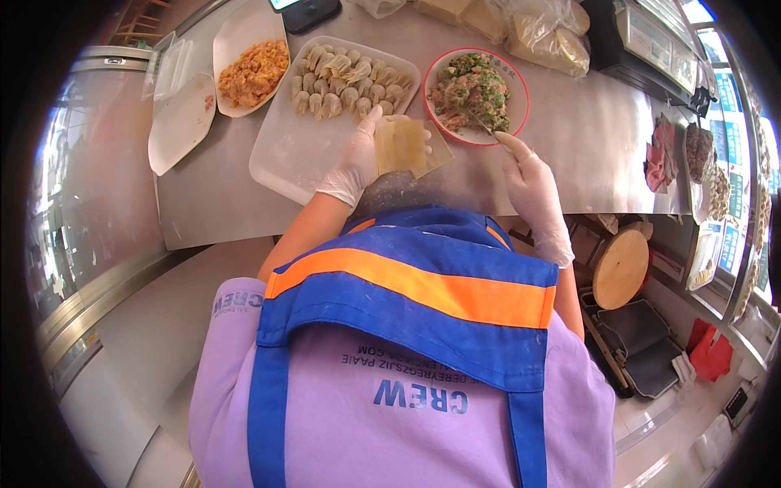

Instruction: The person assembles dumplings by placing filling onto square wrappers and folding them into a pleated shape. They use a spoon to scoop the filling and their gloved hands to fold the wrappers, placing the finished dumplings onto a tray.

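A square yellow dough wrapper [400, 146] lies across the palm and fingers of my gloved left hand [365, 151], over the right edge of a white plastic tray [293, 158]. More wrappers [437, 150] rest on the steel counter just right of that hand. Folded wontons [349, 76] stand in rows at the tray's far side. My right hand [532, 177], also gloved, grips a thin utensil [481, 122] whose far end is buried in the filling. That filling, minced meat with chopped greens [473, 88], sits on a red-rimmed white plate [518, 113].
Orange filling [253, 76] sits on a white plate [235, 30] at the far left, beside another white plate [180, 131]. Bagged wrappers [543, 39] and a scale [653, 49] stand at the back right. A pink cloth [661, 155] lies near the counter's right end. Below is a round wooden stool [621, 269].
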A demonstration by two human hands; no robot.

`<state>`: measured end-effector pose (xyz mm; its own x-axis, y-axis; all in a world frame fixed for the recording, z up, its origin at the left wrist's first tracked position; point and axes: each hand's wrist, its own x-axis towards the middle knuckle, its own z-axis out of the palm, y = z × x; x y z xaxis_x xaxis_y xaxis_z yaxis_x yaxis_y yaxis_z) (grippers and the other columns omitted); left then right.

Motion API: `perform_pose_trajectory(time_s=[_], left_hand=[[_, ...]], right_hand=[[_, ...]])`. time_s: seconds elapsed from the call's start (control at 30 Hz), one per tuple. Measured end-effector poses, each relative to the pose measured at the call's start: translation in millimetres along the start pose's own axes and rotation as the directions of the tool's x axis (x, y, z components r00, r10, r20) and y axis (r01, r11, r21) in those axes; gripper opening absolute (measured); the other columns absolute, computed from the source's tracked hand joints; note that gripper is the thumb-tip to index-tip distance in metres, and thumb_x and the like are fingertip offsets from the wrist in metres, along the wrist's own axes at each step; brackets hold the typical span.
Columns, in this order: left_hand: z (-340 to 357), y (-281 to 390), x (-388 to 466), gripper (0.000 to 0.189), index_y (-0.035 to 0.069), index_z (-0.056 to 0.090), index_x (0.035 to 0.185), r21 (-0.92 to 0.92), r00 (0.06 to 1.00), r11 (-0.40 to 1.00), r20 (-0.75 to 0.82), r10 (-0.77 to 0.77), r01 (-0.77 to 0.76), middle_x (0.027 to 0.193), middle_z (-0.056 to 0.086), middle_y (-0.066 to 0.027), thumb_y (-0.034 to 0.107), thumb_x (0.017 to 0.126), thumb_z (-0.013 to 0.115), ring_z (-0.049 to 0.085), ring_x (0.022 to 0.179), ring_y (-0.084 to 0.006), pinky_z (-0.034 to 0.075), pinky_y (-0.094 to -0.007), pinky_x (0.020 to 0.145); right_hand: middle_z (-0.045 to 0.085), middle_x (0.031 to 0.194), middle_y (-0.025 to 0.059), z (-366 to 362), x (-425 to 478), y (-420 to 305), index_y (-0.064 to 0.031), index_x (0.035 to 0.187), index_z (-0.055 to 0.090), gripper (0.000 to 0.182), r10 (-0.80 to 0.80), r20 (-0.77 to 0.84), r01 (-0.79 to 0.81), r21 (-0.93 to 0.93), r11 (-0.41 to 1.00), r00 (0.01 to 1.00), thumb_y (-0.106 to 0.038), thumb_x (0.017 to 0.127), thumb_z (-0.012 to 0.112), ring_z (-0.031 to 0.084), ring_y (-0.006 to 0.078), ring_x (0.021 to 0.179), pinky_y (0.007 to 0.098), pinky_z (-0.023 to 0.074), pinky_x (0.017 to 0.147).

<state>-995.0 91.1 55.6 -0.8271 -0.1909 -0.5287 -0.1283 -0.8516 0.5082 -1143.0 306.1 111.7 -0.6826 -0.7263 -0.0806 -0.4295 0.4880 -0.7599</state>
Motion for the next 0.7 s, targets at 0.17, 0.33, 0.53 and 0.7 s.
perform_pose_trajectory(time_s=[0.17,0.33,0.53,0.7], left_hand=[[12,-23,28,0.04,-0.005,0.048,0.115,0.154,0.997,0.984,-0.013,-0.082,0.084,0.109,0.06,-0.0191,0.03,0.099,0.038,0.063,0.094,-0.029,0.052,-0.0411,0.084],[45,-29,37,0.026,-0.004,0.05,0.111,-0.24,0.977,0.968,-0.178,-0.119,0.074,0.108,0.058,-0.017,0.017,0.097,0.043,0.06,0.096,-0.0287,0.052,-0.0418,0.084],[53,-29,31,0.029,-0.004,0.048,0.114,-0.079,0.943,0.997,-0.333,-0.028,0.002,0.112,0.056,-0.0206,0.019,0.098,0.04,0.059,0.101,-0.0344,0.052,-0.049,0.086],[40,-33,41,0.035,-0.004,0.047,0.121,-0.185,0.976,0.98,-0.191,-0.108,0.072,0.118,0.054,-0.0205,0.02,0.099,0.035,0.057,0.107,-0.0342,0.05,-0.049,0.09]], right_hand=[[0.064,0.092,0.0196,17,11,3,-0.0103,0.118,0.058,0.034,0.015,0.163,0.031,-0.274,0.961,0.986,-0.016,0.086,0.048,0.061,0.0366,0.086,0.0447,0.0477,0.076],[0.062,0.084,0.0232,19,2,-2,-0.0126,0.122,0.058,0.039,0.012,0.228,-0.002,-0.046,0.999,0.974,-0.012,0.085,0.048,0.061,0.0362,0.082,0.045,0.048,0.074],[0.062,0.083,0.0212,0,-6,-7,-0.0145,0.121,0.06,0.037,0.015,0.246,-0.026,0.042,0.999,0.969,-0.013,0.085,0.049,0.061,0.036,0.082,0.0431,0.0479,0.074],[0.063,0.09,0.022,1,12,-2,-0.0101,0.115,0.062,0.033,0.065,0.154,-0.029,-0.223,0.974,0.986,-0.016,0.086,0.047,0.061,0.0369,0.087,0.0433,0.0475,0.078]])
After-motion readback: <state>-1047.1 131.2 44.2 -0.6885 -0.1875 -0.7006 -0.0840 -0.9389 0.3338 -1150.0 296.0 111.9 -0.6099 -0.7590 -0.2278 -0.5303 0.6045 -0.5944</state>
